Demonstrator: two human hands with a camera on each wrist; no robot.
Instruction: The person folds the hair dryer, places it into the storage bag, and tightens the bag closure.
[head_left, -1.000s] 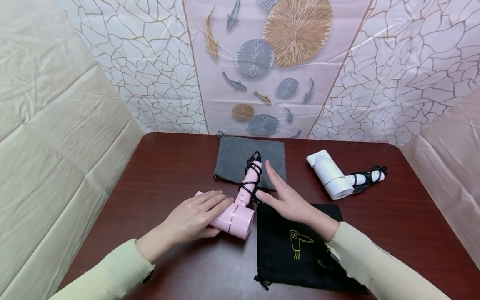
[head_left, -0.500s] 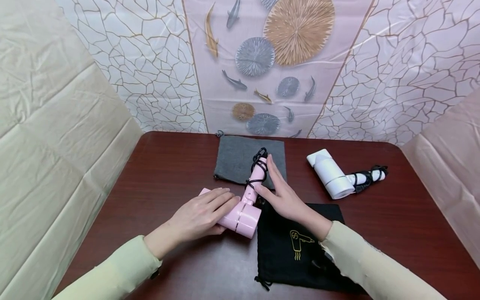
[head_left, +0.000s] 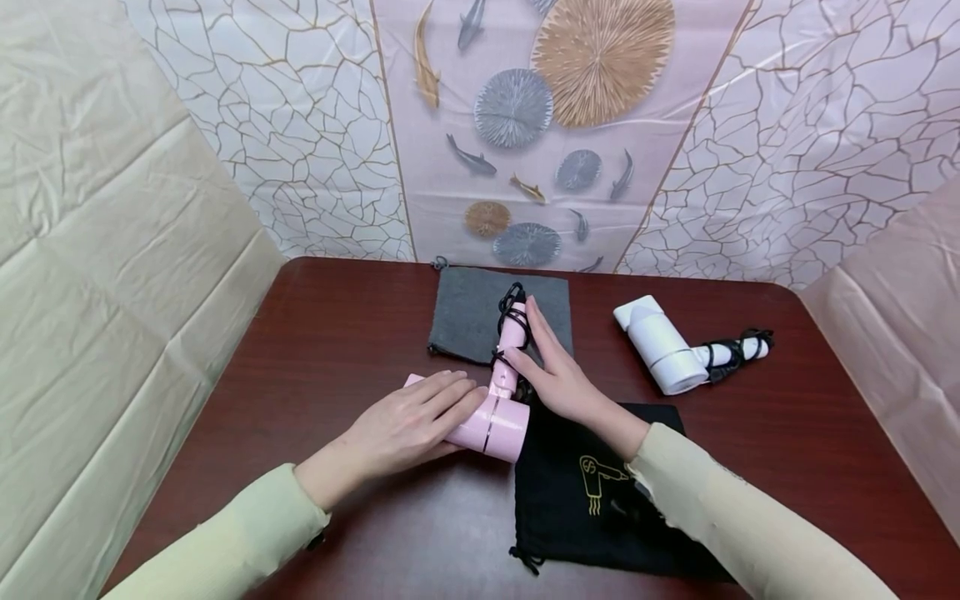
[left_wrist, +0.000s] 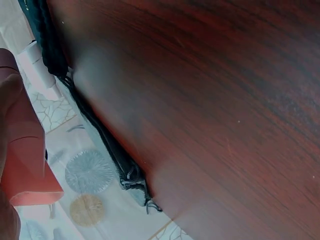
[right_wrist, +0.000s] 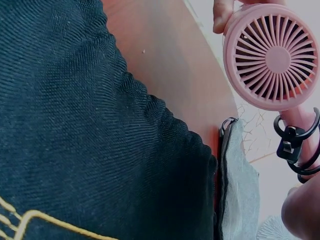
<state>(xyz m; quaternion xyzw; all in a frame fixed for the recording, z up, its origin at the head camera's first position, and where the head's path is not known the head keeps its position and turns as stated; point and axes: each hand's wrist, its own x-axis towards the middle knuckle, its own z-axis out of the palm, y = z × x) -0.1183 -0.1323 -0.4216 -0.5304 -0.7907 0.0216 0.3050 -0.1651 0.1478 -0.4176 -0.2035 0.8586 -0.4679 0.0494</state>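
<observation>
A pink hair dryer (head_left: 501,429), its black cord wound round the handle, is held near the table's middle. My left hand (head_left: 408,423) grips its barrel from above, fingers over the top and thumb beneath. Along the right side of the handle lies my right hand (head_left: 562,383), fingers straight, with the thumb touching the handle's front. The right wrist view shows the dryer's round rear grille (right_wrist: 277,60) and a cord plug (right_wrist: 289,144). In the left wrist view the barrel (left_wrist: 25,150) appears raised off the tabletop.
Under my right forearm lies a black drawstring bag (head_left: 555,521) with a gold hair dryer print. Behind the pink dryer is a grey drawstring bag (head_left: 467,310). A white hair dryer (head_left: 662,350) with wound cord rests at the right. Patterned cloth (head_left: 322,142) encloses the table (head_left: 360,333).
The pink hair dryer has shifted right and slightly away from me in my left hand. My right hand has come in against its handle.
</observation>
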